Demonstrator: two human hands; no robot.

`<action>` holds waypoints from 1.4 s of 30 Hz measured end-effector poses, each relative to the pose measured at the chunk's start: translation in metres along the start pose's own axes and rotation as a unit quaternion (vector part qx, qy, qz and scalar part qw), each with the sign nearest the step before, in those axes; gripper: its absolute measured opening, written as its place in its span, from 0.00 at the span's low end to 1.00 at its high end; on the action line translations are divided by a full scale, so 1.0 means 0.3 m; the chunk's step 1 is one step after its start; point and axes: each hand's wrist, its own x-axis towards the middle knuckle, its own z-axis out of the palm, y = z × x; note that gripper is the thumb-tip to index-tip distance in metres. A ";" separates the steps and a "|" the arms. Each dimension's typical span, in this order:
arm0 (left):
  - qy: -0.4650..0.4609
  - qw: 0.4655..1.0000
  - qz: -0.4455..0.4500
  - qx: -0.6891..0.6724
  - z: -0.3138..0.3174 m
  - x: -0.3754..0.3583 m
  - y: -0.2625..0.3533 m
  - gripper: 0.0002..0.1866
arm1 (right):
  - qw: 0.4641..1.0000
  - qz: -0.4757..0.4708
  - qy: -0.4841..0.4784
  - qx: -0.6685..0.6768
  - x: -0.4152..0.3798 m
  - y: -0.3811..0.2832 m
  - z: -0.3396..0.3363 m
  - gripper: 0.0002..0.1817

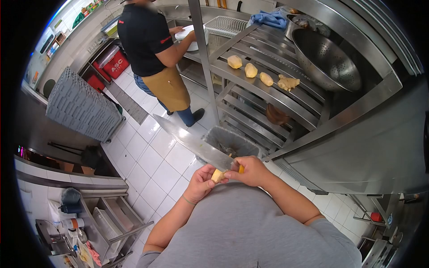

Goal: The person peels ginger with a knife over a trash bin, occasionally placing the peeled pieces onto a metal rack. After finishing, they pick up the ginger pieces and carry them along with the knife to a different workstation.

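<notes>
Kitchen, white tile floor. Left hand [199, 183] pinches small pale yellow ginger piece [217, 175]. Right hand [251, 171] grips big knife [193, 142]. Four peeled pieces on steel shelf [286, 105].

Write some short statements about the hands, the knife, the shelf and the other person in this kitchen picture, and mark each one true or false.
1. The right hand holds a large knife whose blade points away from the person. True.
2. The left hand is empty. False: it holds a small pale piece of ginger against the blade.
3. Peeled pieces lie on the slatted metal shelf. True.
4. The metal colander stands on the floor. False: it rests on the shelf unit's upper right part.
5. The co-worker in the apron holds a knife. False: the hands are at a white plate.
</notes>
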 end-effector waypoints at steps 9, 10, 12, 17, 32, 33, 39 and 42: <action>0.020 0.999 0.011 0.035 0.000 -0.020 -0.020 0.35 | 0.996 -0.067 0.015 -0.056 -0.009 -0.003 0.012 0.27; 0.020 0.999 0.015 0.045 -0.006 -0.022 -0.025 0.35 | 0.996 -0.066 0.016 -0.056 -0.012 -0.008 0.011 0.27; 0.022 0.998 0.021 0.055 -0.011 -0.026 -0.027 0.34 | 0.993 -0.075 0.030 -0.084 -0.014 -0.025 0.008 0.32; 0.053 0.996 0.011 0.073 -0.012 -0.035 -0.023 0.34 | 0.989 -0.101 0.045 -0.096 -0.015 -0.026 0.021 0.30; 0.060 0.996 0.071 0.004 0.000 0.003 -0.029 0.41 | 0.992 -0.078 0.072 0.063 0.002 0.058 0.043 0.21; 0.060 0.996 0.070 0.005 -0.001 0.006 -0.023 0.41 | 0.990 -0.051 0.089 0.100 0.005 0.067 0.039 0.23; 0.047 0.997 0.052 -0.043 0.003 0.014 -0.013 0.40 | 0.994 -0.018 0.093 0.056 0.012 0.092 0.047 0.26; 0.028 0.997 0.048 -0.047 -0.002 0.024 -0.013 0.40 | 0.992 -0.005 0.100 0.072 0.020 0.101 0.052 0.27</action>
